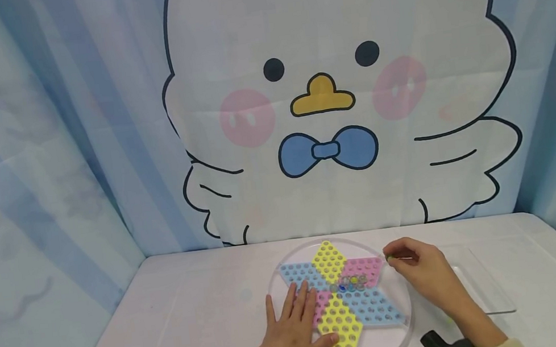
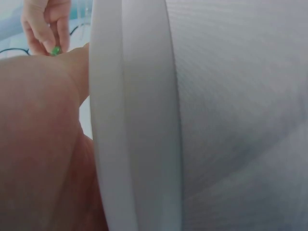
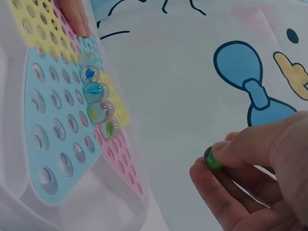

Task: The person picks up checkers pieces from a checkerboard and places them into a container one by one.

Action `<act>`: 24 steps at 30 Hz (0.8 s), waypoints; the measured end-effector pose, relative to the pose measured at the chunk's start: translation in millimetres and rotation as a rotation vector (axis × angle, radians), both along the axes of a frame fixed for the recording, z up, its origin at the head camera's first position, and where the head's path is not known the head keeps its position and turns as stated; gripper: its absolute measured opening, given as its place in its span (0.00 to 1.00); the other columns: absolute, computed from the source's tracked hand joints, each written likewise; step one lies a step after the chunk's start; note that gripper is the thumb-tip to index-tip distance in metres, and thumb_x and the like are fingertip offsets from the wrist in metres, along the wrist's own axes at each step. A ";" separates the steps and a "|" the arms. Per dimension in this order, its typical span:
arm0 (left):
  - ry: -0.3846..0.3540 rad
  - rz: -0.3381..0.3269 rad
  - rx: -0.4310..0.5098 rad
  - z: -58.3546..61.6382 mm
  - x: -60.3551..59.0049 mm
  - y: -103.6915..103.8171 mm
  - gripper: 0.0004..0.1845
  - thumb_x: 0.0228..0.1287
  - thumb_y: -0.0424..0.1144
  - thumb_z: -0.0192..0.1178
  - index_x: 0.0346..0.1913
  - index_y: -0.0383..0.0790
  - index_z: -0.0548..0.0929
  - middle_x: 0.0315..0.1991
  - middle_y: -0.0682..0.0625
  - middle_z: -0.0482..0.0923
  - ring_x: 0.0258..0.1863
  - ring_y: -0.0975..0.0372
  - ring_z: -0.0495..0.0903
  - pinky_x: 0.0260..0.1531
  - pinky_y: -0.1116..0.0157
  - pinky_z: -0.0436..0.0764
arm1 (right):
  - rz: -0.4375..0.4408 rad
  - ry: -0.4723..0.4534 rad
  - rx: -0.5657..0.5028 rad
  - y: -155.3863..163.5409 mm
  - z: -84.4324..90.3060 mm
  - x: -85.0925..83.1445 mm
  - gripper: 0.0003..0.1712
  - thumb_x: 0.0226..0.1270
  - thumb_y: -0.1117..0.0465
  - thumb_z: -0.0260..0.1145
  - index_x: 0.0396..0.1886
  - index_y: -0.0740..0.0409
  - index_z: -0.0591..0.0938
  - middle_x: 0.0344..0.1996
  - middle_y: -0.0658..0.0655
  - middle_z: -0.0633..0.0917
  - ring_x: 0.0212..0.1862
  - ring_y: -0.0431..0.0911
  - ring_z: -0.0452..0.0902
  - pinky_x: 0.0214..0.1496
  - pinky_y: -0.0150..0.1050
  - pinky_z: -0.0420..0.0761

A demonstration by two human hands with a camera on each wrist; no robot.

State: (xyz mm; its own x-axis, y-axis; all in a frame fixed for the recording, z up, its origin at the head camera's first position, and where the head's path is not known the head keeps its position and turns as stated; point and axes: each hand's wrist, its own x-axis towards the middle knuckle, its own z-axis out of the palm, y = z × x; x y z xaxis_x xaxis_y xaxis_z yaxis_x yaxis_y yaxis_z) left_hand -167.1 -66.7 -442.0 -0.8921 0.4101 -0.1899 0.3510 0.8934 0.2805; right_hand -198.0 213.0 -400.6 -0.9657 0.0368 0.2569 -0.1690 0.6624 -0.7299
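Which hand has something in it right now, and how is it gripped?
The right hand pinches a green marble between thumb and fingertips, beside the star board. The left hand holds nothing; it lies flat on the board.

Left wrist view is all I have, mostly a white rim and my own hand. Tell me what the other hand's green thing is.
Observer: A green marble, pinched in the right hand.
Operator: Report the board.
Observer: A star board with yellow, blue and pink points; five marbles sit in a row near its centre.
Operator: Give me the left hand.
Observer: The left hand lies flat on the board, fingers straight.
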 end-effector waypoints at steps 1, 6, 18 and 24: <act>-0.001 -0.001 0.000 -0.1 -0.1 0.0 0.52 0.62 0.79 0.35 0.80 0.48 0.49 0.82 0.51 0.39 0.81 0.52 0.37 0.70 0.31 0.33 | -0.003 0.006 0.001 1.5 0.2 -0.1 0.11 0.67 0.65 0.65 0.48 0.57 0.83 0.47 0.56 0.87 0.50 0.49 0.83 0.51 0.34 0.83; -0.010 0.003 -0.005 -0.7 -0.5 0.4 0.53 0.62 0.80 0.35 0.80 0.49 0.48 0.82 0.52 0.38 0.81 0.52 0.36 0.70 0.31 0.33 | -0.014 0.029 -0.005 8.3 3.0 1.7 0.10 0.67 0.64 0.66 0.47 0.55 0.84 0.45 0.55 0.87 0.47 0.39 0.82 0.47 0.19 0.76; -0.029 0.019 -0.018 -0.7 -2.5 1.4 0.53 0.61 0.80 0.37 0.80 0.49 0.48 0.82 0.52 0.38 0.81 0.52 0.36 0.70 0.31 0.33 | -0.047 0.097 -0.031 24.5 5.4 3.1 0.09 0.67 0.63 0.68 0.46 0.57 0.84 0.43 0.57 0.88 0.39 0.22 0.76 0.42 0.16 0.75; -0.045 0.019 -0.016 -1.8 -3.9 1.3 0.53 0.60 0.80 0.37 0.80 0.50 0.48 0.82 0.52 0.37 0.81 0.53 0.35 0.70 0.32 0.32 | -0.063 0.119 -0.042 35.5 4.0 2.8 0.10 0.66 0.64 0.68 0.46 0.60 0.84 0.43 0.60 0.88 0.39 0.20 0.74 0.41 0.17 0.76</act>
State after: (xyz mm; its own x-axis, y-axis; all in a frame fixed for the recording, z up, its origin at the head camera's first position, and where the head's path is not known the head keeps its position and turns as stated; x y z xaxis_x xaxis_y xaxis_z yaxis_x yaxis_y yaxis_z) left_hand -171.0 -65.5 -443.8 -0.8901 0.3894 -0.2367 0.3208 0.9044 0.2814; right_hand -195.2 248.6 -396.6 -0.9240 0.1101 0.3662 -0.2145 0.6435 -0.7348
